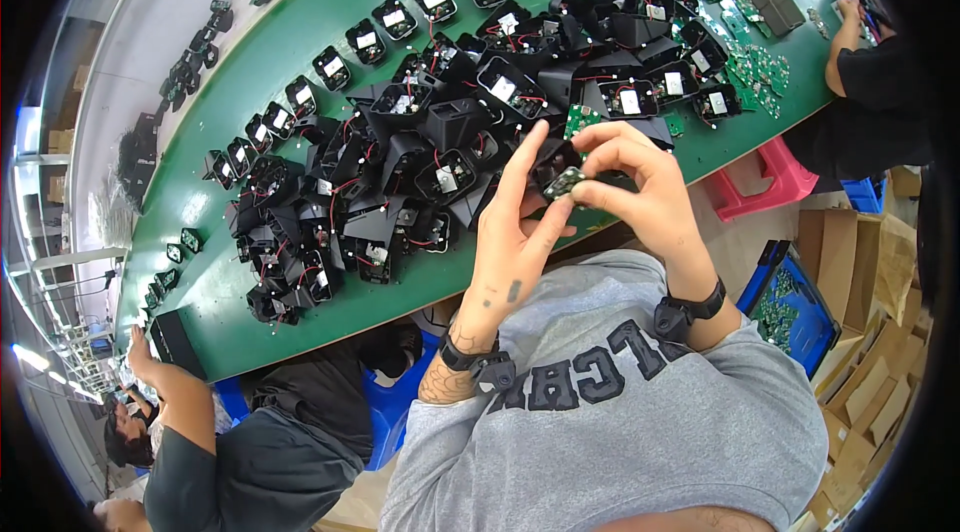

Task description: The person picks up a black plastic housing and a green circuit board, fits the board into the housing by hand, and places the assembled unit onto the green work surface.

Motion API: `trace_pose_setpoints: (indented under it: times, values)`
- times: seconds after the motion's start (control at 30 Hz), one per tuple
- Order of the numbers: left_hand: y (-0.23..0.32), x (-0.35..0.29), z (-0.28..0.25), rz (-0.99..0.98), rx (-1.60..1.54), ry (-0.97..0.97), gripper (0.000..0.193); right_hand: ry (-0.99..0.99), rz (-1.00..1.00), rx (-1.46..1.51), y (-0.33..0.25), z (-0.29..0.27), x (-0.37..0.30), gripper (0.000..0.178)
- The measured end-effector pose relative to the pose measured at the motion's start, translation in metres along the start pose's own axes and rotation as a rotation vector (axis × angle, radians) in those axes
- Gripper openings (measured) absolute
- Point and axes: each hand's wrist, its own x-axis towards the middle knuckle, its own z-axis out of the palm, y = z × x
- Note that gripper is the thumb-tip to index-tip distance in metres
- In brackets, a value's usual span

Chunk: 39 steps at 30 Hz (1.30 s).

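In front of my chest, a small black part with what looks like pale circuitry on its face [563,184] sits between my two hands. My right hand [645,177] pinches it between thumb and fingertips. From the other side, my left hand [515,222] has its thumb against it, with the index finger stretched upward; its other fingers are partly hidden. A green circuit board [580,119] shows just beyond my fingers. Close by is the big heap of black plastic housings [430,122], many with red wires and white labels inside.
The green table [190,197] carries a curved row of open housings [366,40] along its far side. Loose circuit boards [755,72] lie to the right. Co-workers sit at both sides. A pink stool [765,177], a blue tray [790,312] and cardboard boxes [870,382] stand at right.
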Motion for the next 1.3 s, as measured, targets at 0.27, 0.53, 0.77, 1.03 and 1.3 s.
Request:
trace_pose_setpoints:
  times: [0.27, 0.53, 0.77, 1.03, 1.3]
  values:
    - [0.003, 0.0, -0.014, -0.061, 0.189, -0.133, 0.058, -0.022, 0.33, 0.438, 0.009, -0.01, 0.005, 0.011]
    - [-0.02, 0.004, -0.006, 0.112, 0.39, -0.024, 0.047, 0.046, 0.302, 0.389, 0.001, -0.007, 0.001, 0.01]
    - [-0.007, 0.004, -0.002, -0.014, 0.149, 0.023, 0.053, 0.066, 0.302, 0.371, 0.003, -0.001, 0.001, 0.01]
    - [-0.007, -0.002, -0.001, 0.003, -0.093, -0.103, 0.067, 0.098, 0.301, 0.207, -0.007, 0.002, 0.001, 0.014]
    - [-0.001, -0.004, 0.0, -0.121, -0.163, -0.131, 0.067, 0.034, 0.239, -0.008, -0.01, -0.002, 0.002, 0.024]
